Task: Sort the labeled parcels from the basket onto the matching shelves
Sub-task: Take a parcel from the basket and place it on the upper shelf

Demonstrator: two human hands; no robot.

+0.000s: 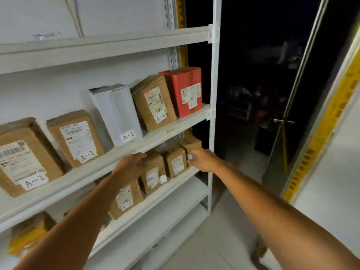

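Observation:
A white shelving unit fills the left of the view. Its A-1 shelf (175, 124) carries several parcels tagged A-1, among them a red box (183, 90) and a white box (116, 114). On the A-2 shelf (181, 178) below stand several brown cardboard parcels. My right hand (202, 159) grips the rightmost brown parcel (191, 144) at that shelf's right end, fingers curled on its front edge. My left hand (132, 164) reaches under the A-1 shelf and rests against the top of another brown parcel (153, 166) tagged A-2. No basket is in view.
The shelf's white corner post (212, 133) stands just right of my right hand. Beyond it lies a dark doorway with a glass door and its handle (282, 121). A yellow-striped frame (319, 137) runs along the right. A yellow packet (29, 232) sits on a lower shelf.

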